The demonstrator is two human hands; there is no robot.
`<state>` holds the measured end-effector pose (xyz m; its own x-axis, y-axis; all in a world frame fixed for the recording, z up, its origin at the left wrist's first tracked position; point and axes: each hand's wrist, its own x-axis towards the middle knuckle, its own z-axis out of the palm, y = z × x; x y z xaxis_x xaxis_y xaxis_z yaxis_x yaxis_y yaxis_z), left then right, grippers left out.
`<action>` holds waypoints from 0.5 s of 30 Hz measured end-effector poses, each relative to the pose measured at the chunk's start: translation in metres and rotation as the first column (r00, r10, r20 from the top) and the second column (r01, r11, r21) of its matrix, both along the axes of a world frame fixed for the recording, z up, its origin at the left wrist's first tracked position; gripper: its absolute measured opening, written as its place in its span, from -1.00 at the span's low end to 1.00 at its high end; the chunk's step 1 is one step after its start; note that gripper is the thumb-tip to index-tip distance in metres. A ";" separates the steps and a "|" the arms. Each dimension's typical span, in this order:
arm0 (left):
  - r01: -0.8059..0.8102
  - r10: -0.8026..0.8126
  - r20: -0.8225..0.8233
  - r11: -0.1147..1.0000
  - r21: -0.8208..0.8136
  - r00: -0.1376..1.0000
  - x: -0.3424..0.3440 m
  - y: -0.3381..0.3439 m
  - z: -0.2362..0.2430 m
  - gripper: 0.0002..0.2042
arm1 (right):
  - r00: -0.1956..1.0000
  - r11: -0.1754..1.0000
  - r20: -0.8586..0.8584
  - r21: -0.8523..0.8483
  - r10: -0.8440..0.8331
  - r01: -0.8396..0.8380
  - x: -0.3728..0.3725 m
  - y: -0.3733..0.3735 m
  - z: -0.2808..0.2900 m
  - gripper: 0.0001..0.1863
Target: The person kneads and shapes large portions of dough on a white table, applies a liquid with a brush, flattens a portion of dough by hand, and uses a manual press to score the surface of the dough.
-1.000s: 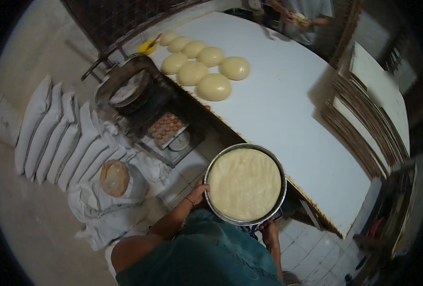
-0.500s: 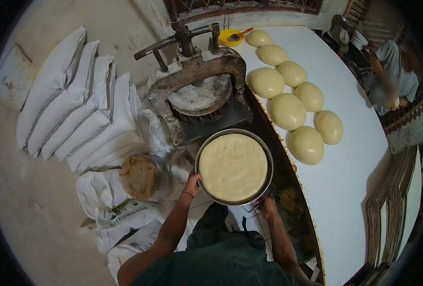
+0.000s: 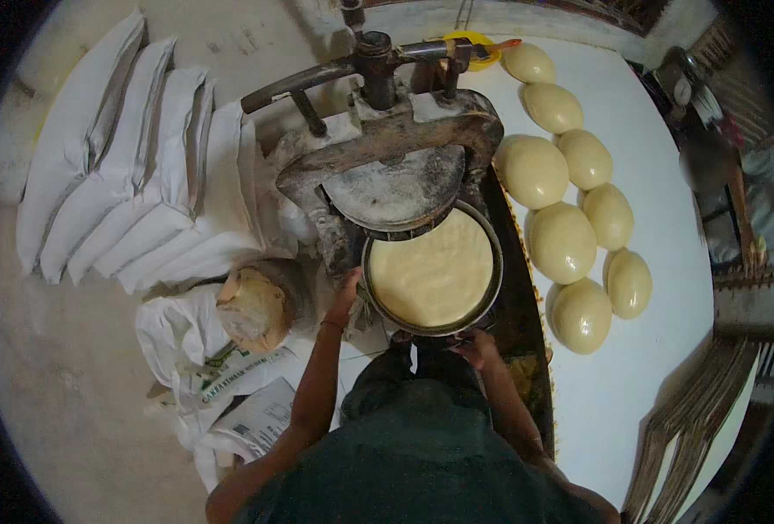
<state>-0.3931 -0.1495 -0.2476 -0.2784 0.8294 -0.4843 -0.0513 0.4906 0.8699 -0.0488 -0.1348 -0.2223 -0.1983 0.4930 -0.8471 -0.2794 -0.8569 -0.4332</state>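
Observation:
A round metal pan [image 3: 498,293] holds a flat, pale slab of dough [image 3: 430,275] that fills it almost to the rim. My left hand [image 3: 344,299] grips the pan's left side. At the near right edge, my right hand [image 3: 477,349] is closed on the pan, its fingers partly hidden below it. The pan's far part lies under the floury round plate [image 3: 395,188] of a heavy iron dough press [image 3: 378,144], so the dough's far edge is covered.
Several glossy dough balls [image 3: 563,242] sit on the white table [image 3: 657,384] to the right. Stacked white sacks [image 3: 99,166] stand at the left, near an open brown-lined bag [image 3: 251,310]. Folded boards [image 3: 692,428] lean at lower right. Another person's hand [image 3: 753,253] shows at far right.
The pan has moved forward from in front of the press to partly beneath its plate, with both hands still on it. My view has shifted closer to the press.

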 end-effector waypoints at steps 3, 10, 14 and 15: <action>-0.182 0.201 0.109 0.970 -0.159 0.974 -0.014 -0.019 0.067 -0.41 | 0.989 0.998 -0.135 0.005 -0.054 0.055 -0.029 0.037 -0.018 -0.64; 0.048 0.459 -0.728 0.829 0.557 0.509 -0.080 0.090 0.297 -0.60 | 0.966 0.981 -0.175 -0.043 -0.191 0.187 -0.116 0.117 0.012 -0.72; 0.527 0.368 -0.909 0.821 0.217 -0.198 -0.076 0.187 0.374 -0.47 | 0.972 0.986 -0.170 -0.084 -0.160 0.147 -0.122 0.149 0.004 -0.57; 0.582 0.305 -0.902 0.809 0.076 -0.305 -0.078 0.202 0.376 -0.43 | 0.992 0.993 -0.112 -0.107 -0.055 0.043 -0.118 0.157 0.016 -0.54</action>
<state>-0.4713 0.0525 0.1285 0.2031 0.8296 0.5201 0.9568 -0.0553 -0.2855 -0.1671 0.0225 -0.2066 -0.2745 0.4151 -0.8674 -0.3645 -0.8796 -0.3056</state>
